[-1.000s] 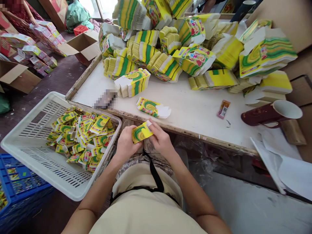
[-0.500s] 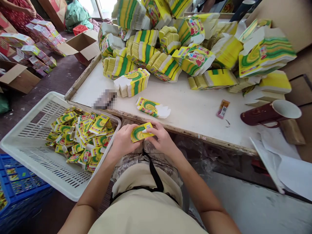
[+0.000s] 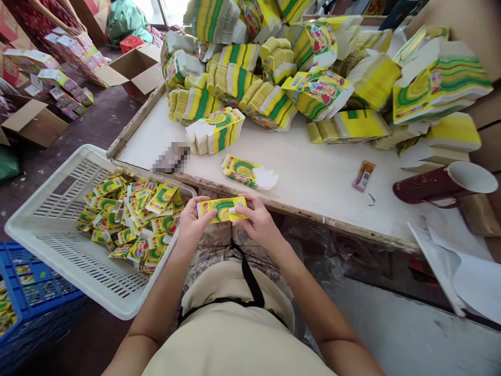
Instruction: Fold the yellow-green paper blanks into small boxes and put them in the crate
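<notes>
While left hand [image 3: 193,216] and right hand [image 3: 256,219] are pinching one yellow-green carton [image 3: 224,210] beside the surface [image 3: 305,175] at its near edge, seemingly finished cartons [image 3: 162,197] are filling the slotted basket [image 3: 70,248] by the near-left corner, flattened stacks [image 3: 274,107] apparently remaining toward the far edge.

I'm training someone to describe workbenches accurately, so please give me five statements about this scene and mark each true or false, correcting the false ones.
1. The left hand and the right hand hold the same yellow box. True.
2. The white basket stands at the person's right. False: it stands at the person's left.
3. Bundles of yellow cartons are heaped on the table. True.
4. The small packet lies in the white basket. False: it lies on the table, near the maroon mug.
5. The white basket holds only red boxes. False: the boxes visible in it are mostly yellow.
</notes>
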### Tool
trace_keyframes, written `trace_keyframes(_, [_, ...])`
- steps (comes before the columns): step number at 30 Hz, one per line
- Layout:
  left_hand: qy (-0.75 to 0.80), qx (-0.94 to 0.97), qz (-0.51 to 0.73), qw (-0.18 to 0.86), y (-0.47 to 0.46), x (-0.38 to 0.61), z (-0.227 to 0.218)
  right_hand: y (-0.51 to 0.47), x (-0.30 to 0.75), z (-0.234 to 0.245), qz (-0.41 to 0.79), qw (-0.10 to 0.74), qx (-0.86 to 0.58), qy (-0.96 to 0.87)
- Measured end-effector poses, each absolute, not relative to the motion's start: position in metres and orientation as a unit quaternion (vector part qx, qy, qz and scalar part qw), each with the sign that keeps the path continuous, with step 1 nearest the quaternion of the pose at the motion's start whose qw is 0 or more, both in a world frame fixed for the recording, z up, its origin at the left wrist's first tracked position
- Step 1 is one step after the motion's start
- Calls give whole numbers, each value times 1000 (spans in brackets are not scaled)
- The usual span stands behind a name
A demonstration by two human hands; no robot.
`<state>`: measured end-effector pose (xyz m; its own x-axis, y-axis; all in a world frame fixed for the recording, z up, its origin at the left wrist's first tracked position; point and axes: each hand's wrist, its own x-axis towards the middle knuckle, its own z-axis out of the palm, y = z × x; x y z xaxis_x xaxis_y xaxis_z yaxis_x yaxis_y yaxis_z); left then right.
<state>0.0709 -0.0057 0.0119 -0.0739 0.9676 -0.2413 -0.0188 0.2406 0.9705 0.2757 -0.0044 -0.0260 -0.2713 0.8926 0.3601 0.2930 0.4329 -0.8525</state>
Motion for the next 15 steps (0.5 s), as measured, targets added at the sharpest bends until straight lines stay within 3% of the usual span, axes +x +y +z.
trace_keyframes(4, [574,403,460,545,-6,75,19,-6,279,-19,348,417,-403,-737])
trace_keyframes(11, [575,449,427,534,-7,74,21,-10,264,-20,358,469,-467,-659])
trace_keyframes(13, [601,479,422,481,-9,61,24,-8,258,-20,359,451,-441,-688])
trace_keyframes(15, [651,515,425,361,-11,36,30,2,257,-17,368,434,-420,-707])
